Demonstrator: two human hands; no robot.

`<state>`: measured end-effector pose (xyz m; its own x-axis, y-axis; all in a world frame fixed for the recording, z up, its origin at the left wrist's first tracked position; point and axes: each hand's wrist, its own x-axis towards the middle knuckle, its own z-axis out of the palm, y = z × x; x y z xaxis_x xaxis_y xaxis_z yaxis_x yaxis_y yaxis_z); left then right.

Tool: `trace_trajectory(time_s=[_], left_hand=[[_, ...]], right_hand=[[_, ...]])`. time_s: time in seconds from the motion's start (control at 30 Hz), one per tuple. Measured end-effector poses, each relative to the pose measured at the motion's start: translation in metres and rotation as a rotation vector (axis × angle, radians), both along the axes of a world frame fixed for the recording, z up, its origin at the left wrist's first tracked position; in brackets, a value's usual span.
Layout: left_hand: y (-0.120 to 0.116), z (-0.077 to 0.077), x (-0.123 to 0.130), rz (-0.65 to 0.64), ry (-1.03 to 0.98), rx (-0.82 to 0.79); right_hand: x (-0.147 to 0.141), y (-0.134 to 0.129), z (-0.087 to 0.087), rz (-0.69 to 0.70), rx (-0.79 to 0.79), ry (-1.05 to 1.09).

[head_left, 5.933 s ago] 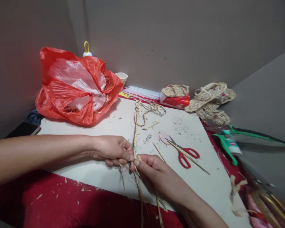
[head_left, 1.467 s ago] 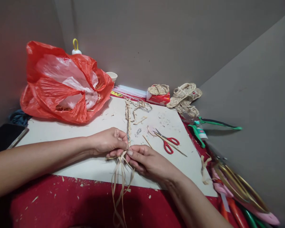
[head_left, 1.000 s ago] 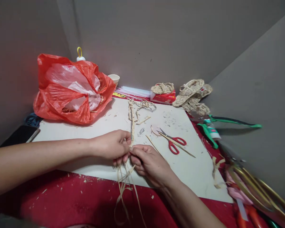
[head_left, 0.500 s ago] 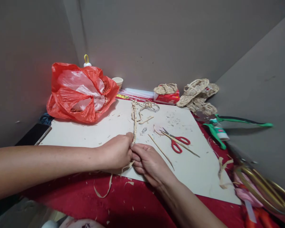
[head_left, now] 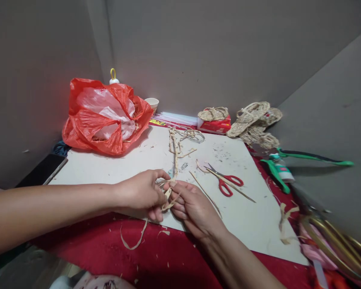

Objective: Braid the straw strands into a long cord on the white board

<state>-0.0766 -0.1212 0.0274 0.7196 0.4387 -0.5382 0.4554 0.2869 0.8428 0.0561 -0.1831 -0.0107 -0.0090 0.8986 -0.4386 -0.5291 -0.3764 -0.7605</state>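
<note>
between the hands [head_left: 142, 192] [head_left: 195, 206], the braid [head_left: 176, 160] is partly hidden.

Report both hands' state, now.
Left hand: partly open at the loose strips; whether it grips one can't be told.
Right hand: closed, pinching the braid at its near end.

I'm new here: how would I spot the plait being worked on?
Start with the big white board on the red surface. On it, the straw-coloured plait runs from near the far edge down to the person's right hand. It looks thick and knobbly, while the loose strip between it and the red-handled scissors is thin and single.
</note>
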Motion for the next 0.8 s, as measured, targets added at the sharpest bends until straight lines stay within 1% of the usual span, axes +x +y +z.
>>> trace_trajectory(time_s=[0.13,0.17,0.23,0.27,0.3,0.33,0.4,0.43,0.47,0.5,0.6,0.63,0.67,0.7,0.8], left_hand=[[0.005,0.004,-0.014,-0.031,0.043,-0.073],[0.007,0.005,-0.019,-0.066,0.057,-0.088],[0.012,0.010,-0.029,-0.183,0.113,-0.104],[0.016,0.012,-0.033,-0.217,0.143,-0.065],[0.021,0.014,-0.036,-0.206,0.160,0.027],[0.026,0.016,-0.038,-0.145,0.156,0.155],[0.034,0.016,-0.035,0.047,0.084,0.402],[0.036,0.014,-0.031,0.122,0.027,0.463],[0.037,0.012,-0.025,0.136,-0.021,0.438],[0.036,0.008,-0.018,0.101,-0.066,0.353],[0.029,-0.004,0.001,-0.063,-0.124,-0.012],[0.026,-0.008,0.005,-0.093,-0.121,-0.092],[0.024,-0.011,0.007,-0.109,-0.113,-0.129],[0.023,-0.013,0.008,-0.114,-0.103,-0.117],[0.024,-0.017,0.006,-0.143,-0.095,0.080]], right_hand=[[0.006,0.000,-0.004,0.048,0.016,0.076],[0.008,-0.001,-0.005,0.070,0.021,0.094],[0.012,-0.001,-0.006,0.121,0.034,0.128],[0.014,-0.001,-0.006,0.143,0.036,0.137],[0.016,0.000,-0.005,0.165,0.034,0.144],[0.019,0.000,-0.005,0.187,0.028,0.150],[0.022,0.001,-0.003,0.224,0.013,0.158],[0.023,0.001,-0.002,0.241,0.008,0.161],[0.025,0.002,-0.002,0.256,0.005,0.163],[0.025,0.002,-0.003,0.273,0.006,0.162],[0.029,0.003,-0.005,0.318,0.023,0.152],[0.030,0.004,-0.006,0.334,0.023,0.146],[0.032,0.004,-0.007,0.350,0.019,0.140],[0.034,0.005,-0.008,0.366,0.011,0.136],[0.040,0.006,-0.009,0.416,-0.020,0.132]])
